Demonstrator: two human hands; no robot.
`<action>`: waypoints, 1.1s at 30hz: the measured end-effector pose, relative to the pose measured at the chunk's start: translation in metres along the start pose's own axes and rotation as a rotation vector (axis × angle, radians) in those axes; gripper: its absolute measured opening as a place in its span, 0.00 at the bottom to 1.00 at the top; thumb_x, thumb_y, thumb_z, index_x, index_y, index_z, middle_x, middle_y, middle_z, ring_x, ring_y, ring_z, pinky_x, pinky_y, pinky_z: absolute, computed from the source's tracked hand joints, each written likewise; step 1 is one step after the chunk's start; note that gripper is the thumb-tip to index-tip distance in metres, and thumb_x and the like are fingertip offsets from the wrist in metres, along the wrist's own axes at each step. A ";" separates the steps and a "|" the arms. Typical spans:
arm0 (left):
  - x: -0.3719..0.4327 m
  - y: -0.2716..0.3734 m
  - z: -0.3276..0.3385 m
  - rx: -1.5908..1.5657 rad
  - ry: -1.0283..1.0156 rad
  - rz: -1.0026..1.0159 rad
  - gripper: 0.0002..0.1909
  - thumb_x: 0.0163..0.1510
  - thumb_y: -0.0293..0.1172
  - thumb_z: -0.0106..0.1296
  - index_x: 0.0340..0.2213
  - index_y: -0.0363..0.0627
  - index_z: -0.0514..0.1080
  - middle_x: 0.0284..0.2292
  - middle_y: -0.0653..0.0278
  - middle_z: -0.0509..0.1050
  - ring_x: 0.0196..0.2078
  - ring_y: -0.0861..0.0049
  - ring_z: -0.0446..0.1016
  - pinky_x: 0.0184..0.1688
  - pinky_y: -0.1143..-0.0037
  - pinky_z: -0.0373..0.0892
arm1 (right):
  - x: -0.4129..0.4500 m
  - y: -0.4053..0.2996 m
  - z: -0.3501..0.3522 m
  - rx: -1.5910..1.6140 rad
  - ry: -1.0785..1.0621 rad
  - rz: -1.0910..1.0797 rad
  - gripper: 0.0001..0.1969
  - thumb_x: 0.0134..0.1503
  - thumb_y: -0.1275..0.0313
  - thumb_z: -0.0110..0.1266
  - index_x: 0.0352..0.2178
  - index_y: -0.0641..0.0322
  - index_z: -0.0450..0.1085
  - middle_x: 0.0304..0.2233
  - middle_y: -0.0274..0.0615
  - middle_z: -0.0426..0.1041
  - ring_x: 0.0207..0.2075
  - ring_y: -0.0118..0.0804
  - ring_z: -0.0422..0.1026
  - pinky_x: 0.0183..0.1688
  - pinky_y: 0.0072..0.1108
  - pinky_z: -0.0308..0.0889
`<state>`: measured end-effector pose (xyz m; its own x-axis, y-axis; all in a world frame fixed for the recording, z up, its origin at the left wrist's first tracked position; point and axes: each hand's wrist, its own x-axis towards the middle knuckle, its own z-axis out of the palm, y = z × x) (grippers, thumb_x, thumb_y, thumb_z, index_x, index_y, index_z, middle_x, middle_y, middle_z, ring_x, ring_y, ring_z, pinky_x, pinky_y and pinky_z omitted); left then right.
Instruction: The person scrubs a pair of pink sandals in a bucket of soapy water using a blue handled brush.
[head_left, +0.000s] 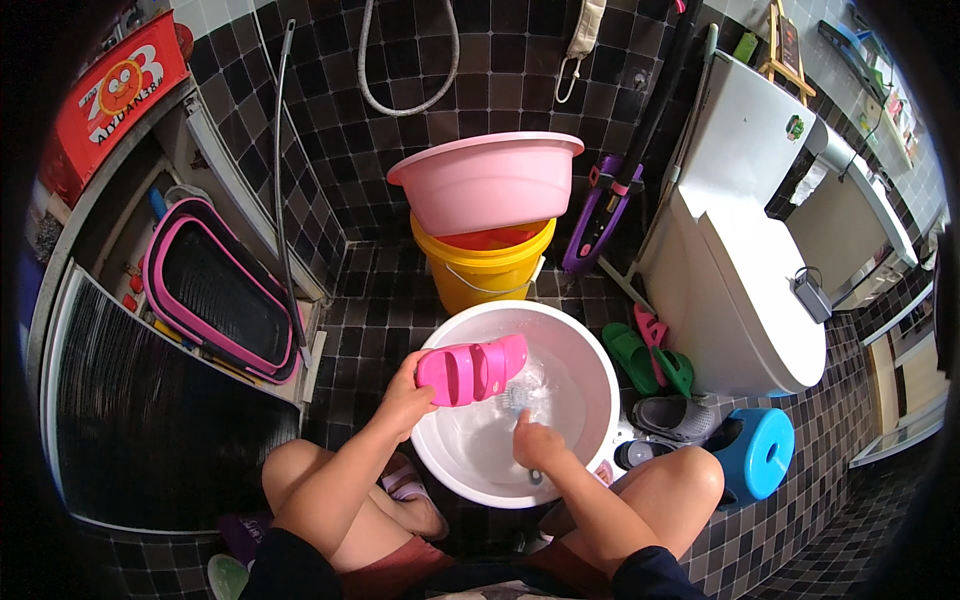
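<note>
My left hand (411, 397) grips one end of a bright pink two-strap slide sandal (471, 370), held above the left part of a white plastic basin (600, 420). In my right hand (538, 444) is a scrub brush (517, 397) with pale bristles, its grey handle end showing below the fist. The brush head is over the middle of the basin, apart from the sandal or just below it; I cannot tell which. Water (551, 375) shows in the basin with bright ripples.
Behind the basin, a pink tub (487, 184) rests tilted on a yellow bucket (480, 281). To the right are green slippers (630, 356), grey clogs (675, 418), a blue stool (761, 454) and a white toilet (750, 300). A black-and-pink collapsible basin (225, 292) leans at left.
</note>
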<state>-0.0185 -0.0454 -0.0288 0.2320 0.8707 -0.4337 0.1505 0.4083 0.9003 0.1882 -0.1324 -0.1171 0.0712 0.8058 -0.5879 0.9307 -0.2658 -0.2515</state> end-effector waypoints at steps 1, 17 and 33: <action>0.000 -0.002 -0.002 0.000 0.004 -0.003 0.32 0.45 0.14 0.40 0.54 0.47 0.56 0.46 0.60 0.65 0.47 0.69 0.69 0.44 0.69 0.72 | -0.002 -0.005 -0.008 -0.018 -0.004 -0.046 0.27 0.53 0.73 0.38 0.54 0.78 0.51 0.39 0.61 0.72 0.42 0.56 0.72 0.45 0.36 0.67; 0.008 -0.008 -0.016 0.074 -0.077 -0.060 0.29 0.49 0.21 0.46 0.54 0.44 0.56 0.45 0.56 0.67 0.41 0.66 0.73 0.31 0.71 0.77 | -0.019 0.024 -0.071 0.121 0.263 0.049 0.15 0.52 0.73 0.40 0.40 0.65 0.68 0.32 0.60 0.74 0.37 0.58 0.73 0.42 0.40 0.67; -0.017 -0.006 0.004 1.081 -0.212 0.049 0.21 0.41 0.42 0.59 0.33 0.41 0.68 0.35 0.46 0.72 0.40 0.55 0.72 0.42 0.65 0.68 | 0.003 0.007 -0.028 0.145 0.302 -0.044 0.25 0.53 0.72 0.40 0.54 0.58 0.58 0.31 0.58 0.74 0.35 0.57 0.73 0.40 0.41 0.68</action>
<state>-0.0200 -0.0642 -0.0271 0.4056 0.7724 -0.4887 0.8739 -0.1710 0.4551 0.2052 -0.1170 -0.0995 0.1559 0.9327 -0.3251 0.8758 -0.2827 -0.3913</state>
